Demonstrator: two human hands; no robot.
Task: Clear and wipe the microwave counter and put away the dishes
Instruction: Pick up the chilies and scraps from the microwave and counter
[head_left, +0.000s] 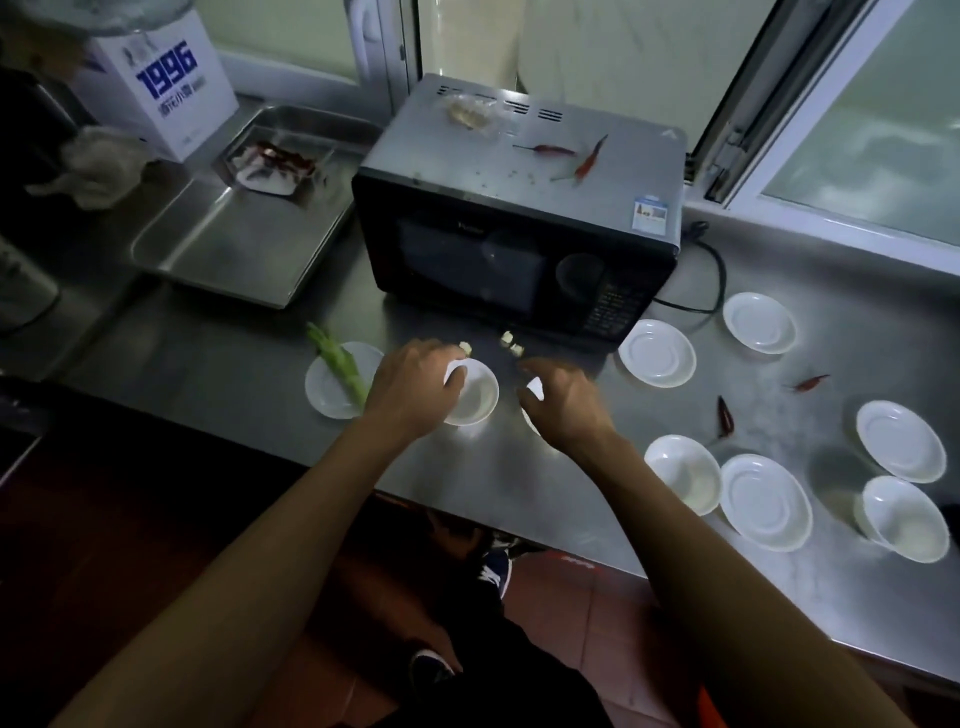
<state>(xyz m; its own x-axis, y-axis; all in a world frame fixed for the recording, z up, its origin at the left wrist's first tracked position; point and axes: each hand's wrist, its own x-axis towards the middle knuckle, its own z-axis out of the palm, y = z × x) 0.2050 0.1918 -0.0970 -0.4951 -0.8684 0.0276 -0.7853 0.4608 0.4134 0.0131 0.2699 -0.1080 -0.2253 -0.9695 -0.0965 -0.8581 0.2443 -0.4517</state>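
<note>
Both forearms outstretched, left hand grip curled on small bowl, right hand grip pinching white dish.

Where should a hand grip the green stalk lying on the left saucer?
Probably at the pale end of the green stalk, which overhangs the saucer rim toward the back left. Come from above on that side, pinching across its narrow width. The near end lies against the left hand, so there is less room there.

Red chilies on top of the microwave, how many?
2. One red chili lies near the middle of the microwave top; the other chili sits right of it, slanting. None seem hidden there.
</note>
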